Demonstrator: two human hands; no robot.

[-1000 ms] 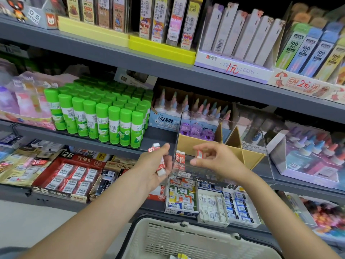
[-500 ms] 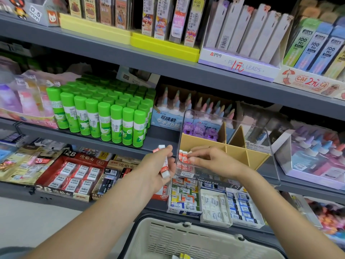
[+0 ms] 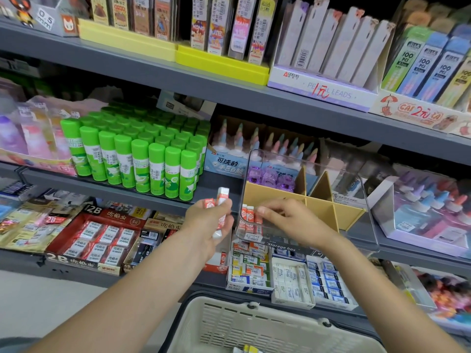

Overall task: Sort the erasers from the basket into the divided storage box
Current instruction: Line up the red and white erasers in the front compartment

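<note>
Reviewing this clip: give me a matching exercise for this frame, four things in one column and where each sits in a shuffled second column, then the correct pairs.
Things:
1. left hand
2. right hand
3. green glue sticks
4. basket

Places:
A. standing in rows on the middle shelf
B. at the bottom edge of the view, below the shelves
C. gripping red-and-white erasers just left of the storage box
D. reaching into the clear storage box, fingers at the erasers standing in its front left compartment

Pairs: 1-C, 2-D, 3-A, 4-B
</note>
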